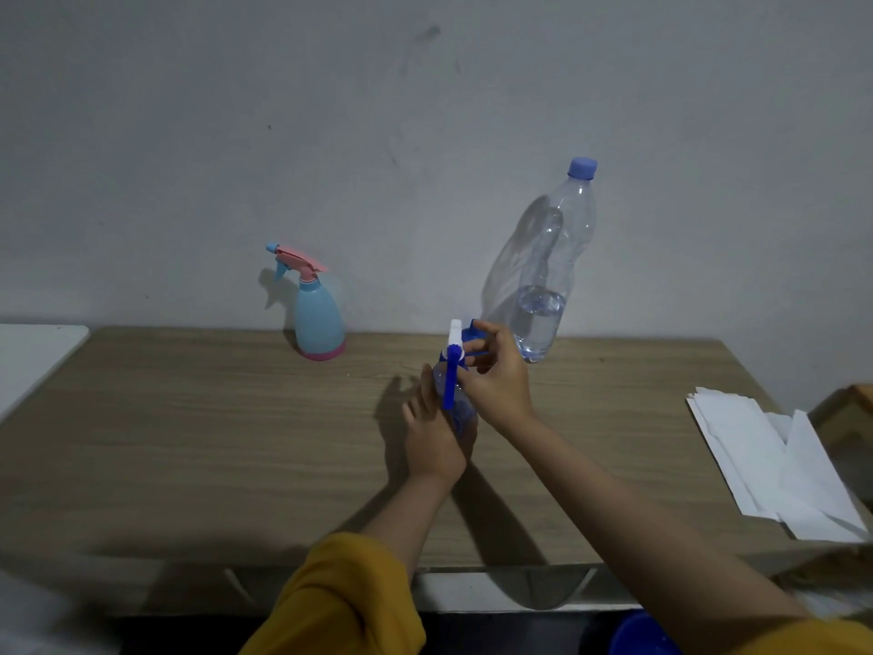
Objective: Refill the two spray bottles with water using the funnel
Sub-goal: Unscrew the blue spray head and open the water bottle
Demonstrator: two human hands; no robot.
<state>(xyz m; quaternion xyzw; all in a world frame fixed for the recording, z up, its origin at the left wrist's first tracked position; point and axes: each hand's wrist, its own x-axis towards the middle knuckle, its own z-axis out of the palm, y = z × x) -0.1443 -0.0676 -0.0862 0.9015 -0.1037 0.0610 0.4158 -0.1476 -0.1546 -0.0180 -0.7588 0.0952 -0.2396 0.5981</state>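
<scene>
**A:** ok so starting from the near edge, what's in shot? I see mustard-yellow sleeves [349,602] at the bottom and something round and blue [642,635] poking in at the lower right, can't tell what it is.

**B:** yeah same, too cropped. Then the wooden table [189,465]. Middle of it is the blue spray bottle [460,413], clear-blue body, standing on the tabletop. Left hand [432,437] has its fingers wrapped round the body. Whether there's water inside, honestly can't tell, the hand covers most of it.

**A:** and the right hand [496,375]?

**B:** up at the top of that bottle, fingers curled and pinching around the blue trigger head [456,356], the bit with the white nozzle sticking up. Head looks seated on the bottle.

**A:** stuff off to the right?

**B:** loose stack of white paper sheets [774,460] near the right edge, well apart from the hands.

**A:** further back?

**B:** big clear water bottle [543,271] with a blue cap on, by the wall, just behind the right hand. Water only fills the bottom part, the rest is empty. On the left, well apart, a light-blue spray bottle [317,314] with a pink base and pink trigger head, upright, nobody touching it. It's opaque so no idea of the level.
</scene>
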